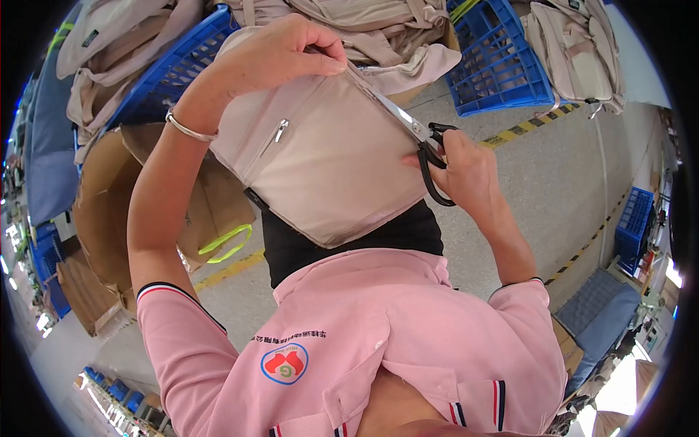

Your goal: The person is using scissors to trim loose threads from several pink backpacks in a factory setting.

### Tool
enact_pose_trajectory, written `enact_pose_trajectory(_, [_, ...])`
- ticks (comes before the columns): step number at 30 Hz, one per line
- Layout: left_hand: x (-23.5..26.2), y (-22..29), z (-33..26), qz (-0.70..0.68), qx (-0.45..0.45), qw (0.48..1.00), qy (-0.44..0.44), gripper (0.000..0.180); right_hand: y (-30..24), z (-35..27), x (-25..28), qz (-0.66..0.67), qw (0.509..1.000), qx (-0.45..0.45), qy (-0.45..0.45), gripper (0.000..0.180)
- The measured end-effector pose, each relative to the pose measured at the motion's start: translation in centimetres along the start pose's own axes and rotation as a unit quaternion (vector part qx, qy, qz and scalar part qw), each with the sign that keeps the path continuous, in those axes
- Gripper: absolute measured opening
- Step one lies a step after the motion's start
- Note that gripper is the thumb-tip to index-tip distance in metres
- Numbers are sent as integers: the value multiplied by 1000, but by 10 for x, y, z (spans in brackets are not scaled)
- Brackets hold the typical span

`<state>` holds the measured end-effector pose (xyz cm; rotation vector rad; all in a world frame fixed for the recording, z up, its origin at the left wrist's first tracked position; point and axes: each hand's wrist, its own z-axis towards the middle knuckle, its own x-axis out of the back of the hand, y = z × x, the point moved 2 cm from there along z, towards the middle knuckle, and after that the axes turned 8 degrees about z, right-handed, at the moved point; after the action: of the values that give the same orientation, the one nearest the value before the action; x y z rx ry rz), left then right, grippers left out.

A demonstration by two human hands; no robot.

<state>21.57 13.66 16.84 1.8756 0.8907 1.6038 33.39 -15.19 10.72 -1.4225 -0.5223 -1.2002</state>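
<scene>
A beige fabric bag (pixel 328 167) with a zip pocket rests against my lap, tilted. My left hand (pixel 280 51), a silver bangle on its wrist, pinches the bag's upper edge between thumb and fingers. My right hand (pixel 466 171) grips the black handles of a pair of scissors (pixel 419 135). The metal blades run up along the bag's upper right edge toward my left fingertips. I wear a pink polo shirt and dark trousers.
Blue plastic crates (pixel 499 65) filled with more beige bags stand ahead and to the left. A brown cardboard box (pixel 109 211) with a yellow strap sits at my left. Grey concrete floor carries yellow-black tape lines (pixel 520 130). More blue crates stand far right.
</scene>
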Motion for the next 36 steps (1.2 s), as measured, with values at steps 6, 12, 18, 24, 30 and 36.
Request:
enact_pose_trajectory(6, [-1, 9, -1, 30, -7, 1000, 9, 18, -14, 13, 15, 29, 1000, 3, -5, 61])
enact_pose_trajectory(12, [-2, 12, -5, 11, -7, 1000, 13, 18, -21, 12, 15, 22, 998, -29, -44, 60])
enact_pose_trajectory(18, [-4, 14, -7, 47, -15, 998, 28, 18, -23, 7, 12, 63, 994, -61, -60, 53])
enact_pose_trajectory(24, [-4, 23, -12, 54, -12, 998, 29, 20, -20, 0, 8, 65, 997, -28, -35, 53])
enact_pose_trajectory(30, [-7, 22, -14, 32, -31, 998, 36, 22, -25, 3, 10, 64, 997, -26, -20, 53])
enact_pose_trajectory(36, [-2, 19, -21, 13, -44, 998, 46, 20, -24, 5, 6, 41, 999, -25, -17, 51])
